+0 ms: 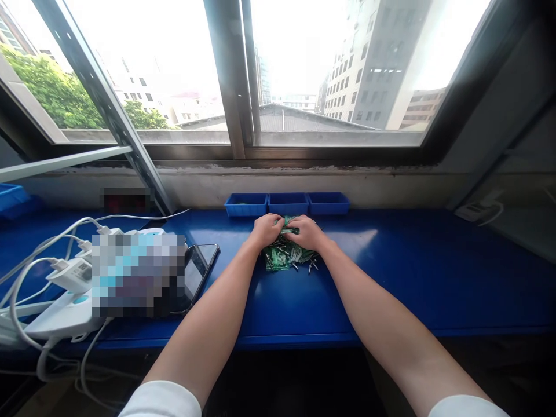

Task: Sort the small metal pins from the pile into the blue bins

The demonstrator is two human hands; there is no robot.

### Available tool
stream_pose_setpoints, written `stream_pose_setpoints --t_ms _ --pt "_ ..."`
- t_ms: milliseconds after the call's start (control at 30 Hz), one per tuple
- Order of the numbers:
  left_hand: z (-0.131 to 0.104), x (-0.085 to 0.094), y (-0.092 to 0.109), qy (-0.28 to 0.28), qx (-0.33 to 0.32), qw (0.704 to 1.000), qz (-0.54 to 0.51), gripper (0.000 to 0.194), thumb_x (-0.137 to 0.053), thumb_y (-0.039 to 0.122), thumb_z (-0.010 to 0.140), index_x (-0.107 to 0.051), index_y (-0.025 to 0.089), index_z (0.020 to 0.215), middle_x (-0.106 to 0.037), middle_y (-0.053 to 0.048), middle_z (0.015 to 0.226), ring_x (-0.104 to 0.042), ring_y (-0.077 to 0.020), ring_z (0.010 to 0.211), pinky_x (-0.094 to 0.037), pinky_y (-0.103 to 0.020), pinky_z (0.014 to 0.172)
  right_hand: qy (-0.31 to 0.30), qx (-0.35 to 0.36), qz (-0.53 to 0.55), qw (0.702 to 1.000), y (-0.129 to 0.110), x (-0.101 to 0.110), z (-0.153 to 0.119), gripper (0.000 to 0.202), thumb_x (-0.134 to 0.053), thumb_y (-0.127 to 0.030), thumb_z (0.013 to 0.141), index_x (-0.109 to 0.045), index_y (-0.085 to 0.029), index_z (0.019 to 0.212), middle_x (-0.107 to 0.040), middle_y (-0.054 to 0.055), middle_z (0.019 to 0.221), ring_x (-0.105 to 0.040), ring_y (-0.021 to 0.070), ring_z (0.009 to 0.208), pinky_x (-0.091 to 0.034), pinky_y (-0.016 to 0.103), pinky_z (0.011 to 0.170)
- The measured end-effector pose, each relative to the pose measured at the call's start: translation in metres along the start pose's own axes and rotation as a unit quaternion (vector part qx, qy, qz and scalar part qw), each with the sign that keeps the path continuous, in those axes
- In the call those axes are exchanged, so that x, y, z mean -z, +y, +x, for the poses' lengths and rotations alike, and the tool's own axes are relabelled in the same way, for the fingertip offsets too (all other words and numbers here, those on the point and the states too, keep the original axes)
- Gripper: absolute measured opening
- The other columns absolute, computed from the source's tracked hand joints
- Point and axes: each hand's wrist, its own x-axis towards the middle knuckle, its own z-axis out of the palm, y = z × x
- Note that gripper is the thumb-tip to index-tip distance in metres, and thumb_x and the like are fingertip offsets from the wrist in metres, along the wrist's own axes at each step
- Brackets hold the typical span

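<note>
A heap of small green-and-clear plastic packets with thin, dark and silvery metal pieces lies on the blue worktop. The metal pieces are too small to name, and a few lie loose at the heap's front right edge. Both hands are at the heap's upper part, close together. My left hand is closed, its fingers curled over the packets from the left. From the right, my right hand is closed too, thumb and fingers bent round packets. The fingers partly hide what they grip.
Behind the heap stand three blue bins: a left one with a little green in it, a middle one and a right one. At left lie a phone and a white power strip with cables. A metal upright rises before the window.
</note>
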Motion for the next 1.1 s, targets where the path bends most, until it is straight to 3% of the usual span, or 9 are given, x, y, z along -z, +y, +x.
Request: stream_pose_setpoints --t_ms 167,300,467,633,767,900,1000,1100 --pt "-0.001 0.009 0.012 0.063 0.034 0.982 -0.177 0.041 -0.042 0.049 0.087 -0.069 0.019 0.082 -0.069 -0.004 0.085 -0.061 -0.0201 0.086 -0.044 -0.028 0.078 0.025 0.008 -0.008 1.000 0.002 0.002 0.003 0.043 -0.043 -0.053 0.086 -0.070 -0.021 0.074 -0.067 0.006 0.083 -0.056 0.0196 0.082 -0.042 0.031 0.076" --pt "-0.003 0.012 0.016 0.026 0.012 0.960 -0.279 0.035 -0.059 0.045 0.078 -0.066 0.017 0.097 -0.068 -0.006 0.094 -0.061 -0.0200 0.088 -0.046 -0.029 0.078 0.059 -0.025 0.004 0.998 0.001 0.004 0.004 0.056 -0.034 -0.059 0.087 -0.060 -0.020 0.058 -0.057 0.003 0.060 -0.050 0.0161 0.065 -0.038 0.028 0.064" --pt "-0.003 0.013 0.020 -0.022 0.019 0.930 -0.366 0.049 -0.074 0.032 0.063 -0.061 0.014 0.106 -0.067 -0.007 0.091 -0.062 -0.0175 0.080 -0.049 -0.029 0.073 0.067 -0.090 0.122 0.986 -0.006 0.008 0.002 0.057 -0.034 -0.063 0.084 -0.055 -0.019 0.056 -0.050 -0.002 0.047 -0.046 0.0123 0.048 -0.033 0.025 0.050" --pt "0.000 0.015 0.021 -0.018 0.024 0.932 -0.361 0.040 -0.075 0.028 0.061 -0.065 0.013 0.096 -0.067 -0.006 0.082 -0.061 -0.0166 0.073 -0.049 -0.030 0.069 0.067 -0.124 0.202 0.969 -0.011 0.012 0.003 0.048 -0.046 -0.060 0.080 -0.064 -0.018 0.063 -0.057 0.000 0.049 -0.048 0.0121 0.045 -0.036 0.025 0.047" --pt "0.001 0.014 0.017 0.031 0.007 0.953 -0.302 0.018 -0.071 0.025 0.062 -0.069 0.015 0.077 -0.067 -0.008 0.098 -0.062 -0.0212 0.088 -0.049 -0.033 0.078 0.073 -0.111 0.252 0.959 -0.009 0.010 0.005 0.037 -0.062 -0.047 0.073 -0.070 -0.018 0.095 -0.070 0.004 0.079 -0.061 0.0164 0.064 -0.047 0.027 0.059" --pt "0.000 0.014 0.012 0.066 -0.017 0.963 -0.260 0.013 -0.063 0.014 0.063 -0.069 0.017 0.074 -0.064 -0.008 0.111 -0.059 -0.0224 0.103 -0.047 -0.034 0.086 0.091 -0.089 0.258 0.958 -0.003 0.004 0.007 0.040 -0.066 -0.031 0.068 -0.067 -0.019 0.106 -0.069 0.006 0.102 -0.063 0.0189 0.083 -0.051 0.031 0.074" --pt "0.000 0.013 0.011 0.061 -0.021 0.964 -0.259 0.015 -0.061 0.014 0.065 -0.069 0.017 0.077 -0.066 -0.007 0.105 -0.061 -0.0209 0.097 -0.048 -0.033 0.084 0.101 -0.092 0.248 0.959 -0.001 0.003 0.008 0.035 -0.063 -0.031 0.071 -0.067 -0.020 0.104 -0.069 0.005 0.100 -0.063 0.0187 0.084 -0.050 0.031 0.074" --pt "-0.001 0.013 0.012 0.047 -0.005 0.957 -0.285 0.016 -0.065 0.023 0.068 -0.068 0.016 0.082 -0.068 -0.006 0.087 -0.062 -0.0181 0.081 -0.049 -0.030 0.075 0.102 -0.101 0.225 0.964 -0.003 0.005 0.006 0.030 -0.059 -0.040 0.075 -0.070 -0.019 0.095 -0.070 0.004 0.082 -0.062 0.0176 0.073 -0.048 0.028 0.064"
